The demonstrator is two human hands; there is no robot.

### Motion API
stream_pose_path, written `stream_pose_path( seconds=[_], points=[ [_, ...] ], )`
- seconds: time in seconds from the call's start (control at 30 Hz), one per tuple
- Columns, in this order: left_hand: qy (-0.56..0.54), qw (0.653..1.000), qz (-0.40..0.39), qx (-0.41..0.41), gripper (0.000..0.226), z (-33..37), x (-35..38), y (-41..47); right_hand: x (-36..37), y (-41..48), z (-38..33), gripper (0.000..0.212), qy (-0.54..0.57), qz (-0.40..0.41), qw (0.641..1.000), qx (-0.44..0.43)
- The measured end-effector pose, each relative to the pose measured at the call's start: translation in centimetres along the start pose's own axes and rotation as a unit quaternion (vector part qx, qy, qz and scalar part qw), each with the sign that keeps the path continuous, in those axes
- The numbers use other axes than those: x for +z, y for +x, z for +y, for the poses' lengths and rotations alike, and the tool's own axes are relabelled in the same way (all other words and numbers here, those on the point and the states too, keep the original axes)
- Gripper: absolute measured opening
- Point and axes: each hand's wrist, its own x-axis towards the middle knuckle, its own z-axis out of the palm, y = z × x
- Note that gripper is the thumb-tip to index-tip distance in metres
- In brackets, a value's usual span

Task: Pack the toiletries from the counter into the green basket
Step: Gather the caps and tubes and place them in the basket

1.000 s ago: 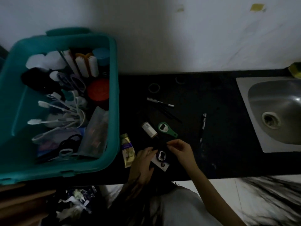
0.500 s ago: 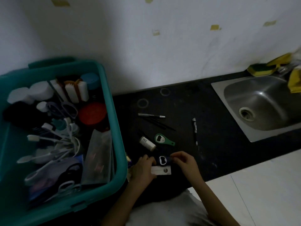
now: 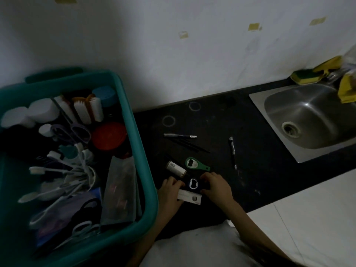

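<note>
The green basket fills the left, holding toothbrushes, scissors, brushes, tubs and a red lid. On the black counter, near its front edge, my left hand and my right hand grip the two ends of a dark bottle opener. A white card lies under it, against my left fingers. Just behind lie a green bottle opener and a small white vial. Farther back lie a silver pen-like tool, thin black sticks and a dark pen.
A steel sink is set into the counter at the right, with a green-yellow sponge and yellow cloth behind it. A white wall stands behind. White floor lies below the counter edge.
The view tilted up and leftward, bringing the sponge into sight. Both hands closed in on the dark bottle opener and now hold its ends over the white card.
</note>
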Motion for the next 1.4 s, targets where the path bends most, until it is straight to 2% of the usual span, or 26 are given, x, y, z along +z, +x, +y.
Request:
stream_pose_path(
  seconds=[0.1, 0.17, 0.23, 0.3, 0.4, 0.5, 0.53, 0.63, 0.73, 0.9, 1.03, 1.1, 1.2, 1.3, 1.4],
  points=[
    [-0.049, 0.998, 0.034, -0.007, 0.044, 0.5, 0.2, 0.1, -0.3, 0.6, 0.2, 0.04, 0.009, -0.042, 0.998, 0.039],
    [-0.092, 0.993, 0.073, -0.007, 0.04, 1.0, 0.3, 0.6, -0.3, 0.7, 0.5, 0.034, 0.054, -0.051, 0.995, 0.07],
    [-0.154, 0.982, 0.108, -0.023, 0.035, 1.7, 0.4, 1.0, -0.6, 0.4, 0.5, 0.026, 0.214, -0.065, 0.97, 0.098],
    [-0.264, 0.955, 0.123, -0.062, 0.031, 2.5, 0.3, 1.4, -1.5, -0.2, -0.1, 0.014, 0.383, -0.064, 0.915, 0.107],
    [-0.444, 0.882, 0.101, -0.122, 0.021, 3.6, 0.2, 1.6, -3.3, -0.6, -1.3, 0.015, 0.475, -0.069, 0.873, 0.082],
    [-0.629, 0.757, 0.046, -0.169, 0.01, 4.6, 0.0, 1.9, -4.5, -0.7, -2.3, 0.021, 0.489, -0.131, 0.861, 0.054],
    [-0.66, 0.729, 0.042, -0.179, 0.013, 4.7, -0.1, 1.9, -4.5, -0.6, -2.5, 0.02, 0.48, -0.147, 0.863, 0.048],
    [-0.704, 0.681, 0.047, -0.194, 0.019, 4.6, -0.4, 1.9, -4.0, -0.2, -2.5, 0.004, 0.454, -0.136, 0.878, 0.067],
    [-0.742, 0.635, 0.034, -0.213, 0.017, 4.6, -0.6, 1.5, -3.4, 0.4, -2.2, 0.012, 0.425, -0.114, 0.893, 0.093],
    [-0.751, 0.619, 0.026, -0.227, 0.016, 4.3, -0.5, 1.6, -3.0, 1.0, -1.6, 0.015, 0.365, -0.105, 0.922, 0.076],
    [-0.763, 0.595, 0.04, -0.249, 0.016, 4.0, -0.5, 2.0, -3.1, 2.0, -0.2, 0.009, 0.302, -0.025, 0.949, 0.092],
    [-0.758, 0.601, 0.037, -0.251, 0.014, 3.8, -0.3, 2.0, -3.3, 2.8, 0.4, 0.021, 0.227, 0.025, 0.968, 0.102],
    [-0.75, 0.611, 0.033, -0.253, 0.016, 3.8, -0.2, 2.0, -3.1, 4.0, 0.4, 0.038, 0.103, 0.074, 0.99, 0.065],
    [-0.744, 0.616, 0.035, -0.256, 0.017, 3.8, -0.3, 2.1, -2.2, 4.7, -0.4, 0.044, 0.042, 0.046, 0.997, 0.048],
    [-0.737, 0.624, 0.031, -0.257, 0.024, 3.8, -0.4, 2.0, -1.6, 4.9, -0.9, 0.039, 0.051, 0.029, 0.995, 0.085]
  ],
)
